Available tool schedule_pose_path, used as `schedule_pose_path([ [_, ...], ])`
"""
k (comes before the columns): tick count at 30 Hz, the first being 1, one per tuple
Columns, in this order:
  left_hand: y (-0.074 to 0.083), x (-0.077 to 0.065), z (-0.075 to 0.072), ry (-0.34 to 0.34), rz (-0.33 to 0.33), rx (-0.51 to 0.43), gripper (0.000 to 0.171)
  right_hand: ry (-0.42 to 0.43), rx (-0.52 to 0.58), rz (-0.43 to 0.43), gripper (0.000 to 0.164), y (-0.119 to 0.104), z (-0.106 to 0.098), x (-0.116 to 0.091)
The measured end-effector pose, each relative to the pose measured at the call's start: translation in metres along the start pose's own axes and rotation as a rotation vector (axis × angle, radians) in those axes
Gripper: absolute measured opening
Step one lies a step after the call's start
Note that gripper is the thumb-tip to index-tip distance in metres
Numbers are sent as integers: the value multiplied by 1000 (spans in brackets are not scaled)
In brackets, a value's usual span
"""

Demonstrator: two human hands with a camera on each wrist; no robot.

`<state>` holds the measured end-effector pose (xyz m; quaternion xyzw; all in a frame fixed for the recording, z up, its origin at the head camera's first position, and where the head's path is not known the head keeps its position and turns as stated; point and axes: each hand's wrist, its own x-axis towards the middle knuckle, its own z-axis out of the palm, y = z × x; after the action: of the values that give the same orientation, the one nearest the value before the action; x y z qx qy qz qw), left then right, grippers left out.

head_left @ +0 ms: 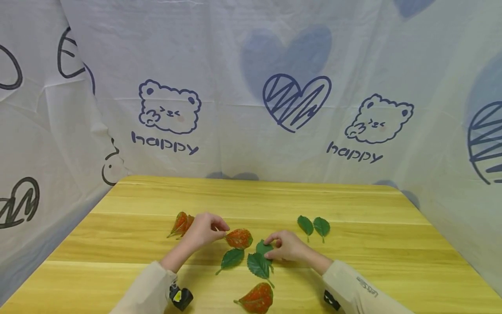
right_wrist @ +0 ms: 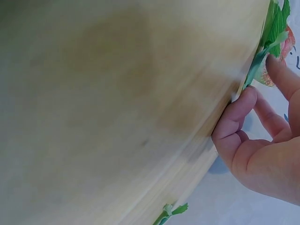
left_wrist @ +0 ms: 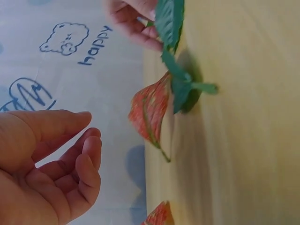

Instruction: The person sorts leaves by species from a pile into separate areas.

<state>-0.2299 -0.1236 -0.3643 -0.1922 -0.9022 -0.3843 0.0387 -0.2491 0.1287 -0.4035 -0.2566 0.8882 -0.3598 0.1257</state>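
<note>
My left hand hovers by the stem end of a red-orange leaf. In the left wrist view a gap shows between its thumb and loosely bent fingers, with nothing held. To the right, my right hand pinches a green leaf between thumb and fingertips. A second green leaf partly covers that one from the front. Another green leaf lies just below the red-orange leaf. Closest to me rests a larger red leaf with its stem pointing left.
Two red leaves lie beyond the left wrist, partly hidden by it. A pair of green leaves sits at the back right. The wooden table ends at a printed white cloth behind it.
</note>
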Motion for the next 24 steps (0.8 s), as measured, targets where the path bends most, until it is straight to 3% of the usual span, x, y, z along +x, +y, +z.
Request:
schedule_pose_path([
  [5,0,-3,8,-53,30,-6,6,-9,-37,-17,33,0,0,1],
  [16,-3,-5,20,-220,2,-65,15,-46,-57,-10,40,-5,-3,-1],
  [24,-2,-7,22,-315,-56,-95,24,-100,-65,4,49,-6,-7,-3],
])
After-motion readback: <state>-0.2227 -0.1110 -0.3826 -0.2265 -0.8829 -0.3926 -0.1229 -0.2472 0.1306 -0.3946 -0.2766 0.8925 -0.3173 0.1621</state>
